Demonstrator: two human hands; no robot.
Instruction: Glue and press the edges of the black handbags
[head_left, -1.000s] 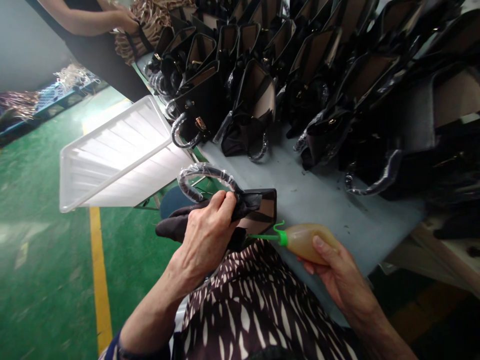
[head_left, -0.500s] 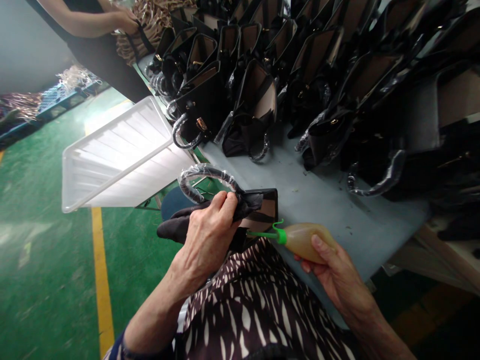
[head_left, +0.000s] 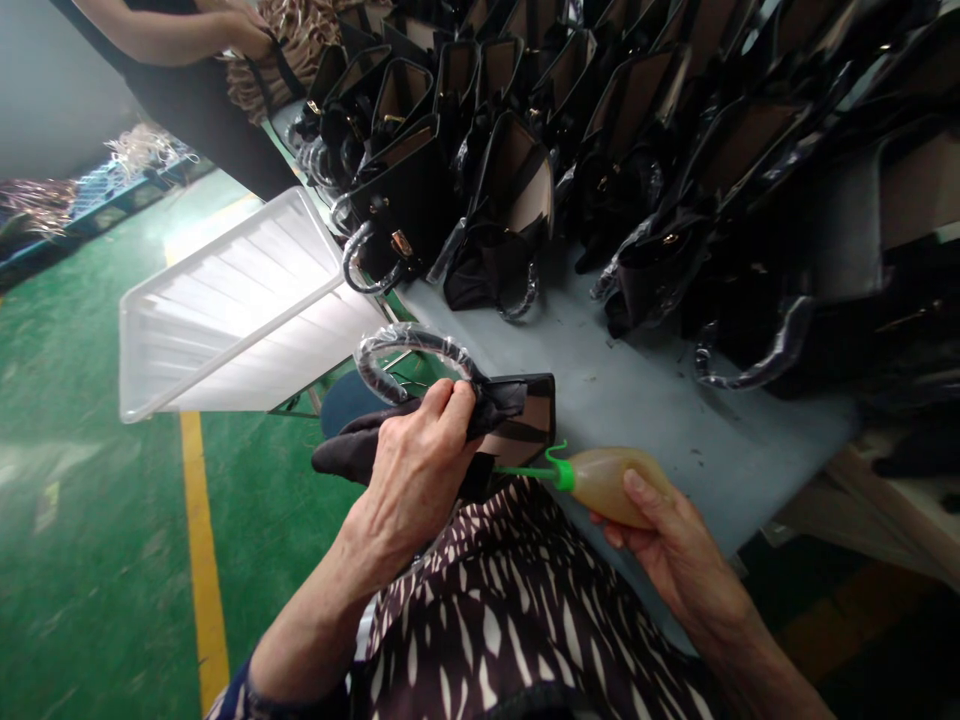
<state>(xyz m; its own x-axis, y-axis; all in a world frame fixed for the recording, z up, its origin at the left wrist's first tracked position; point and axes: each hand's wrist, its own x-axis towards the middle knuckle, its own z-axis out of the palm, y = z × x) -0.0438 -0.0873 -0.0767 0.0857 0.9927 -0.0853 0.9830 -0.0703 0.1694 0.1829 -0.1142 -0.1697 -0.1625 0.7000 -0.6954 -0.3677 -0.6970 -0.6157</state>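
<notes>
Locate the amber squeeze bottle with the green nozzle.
Head view, lower centre-right: the amber squeeze bottle is in the right hand, its nozzle pointing at the black handbag held by the left hand.

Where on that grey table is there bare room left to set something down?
A bare grey strip of table runs between the standing handbags and the squeeze bottle in the right hand. The white tray beyond the left hand and its held bag looks bare too. Further back, handbags stand packed tight.

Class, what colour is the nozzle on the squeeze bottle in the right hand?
The nozzle of the squeeze bottle is bright green, shown best in the head view.
</notes>
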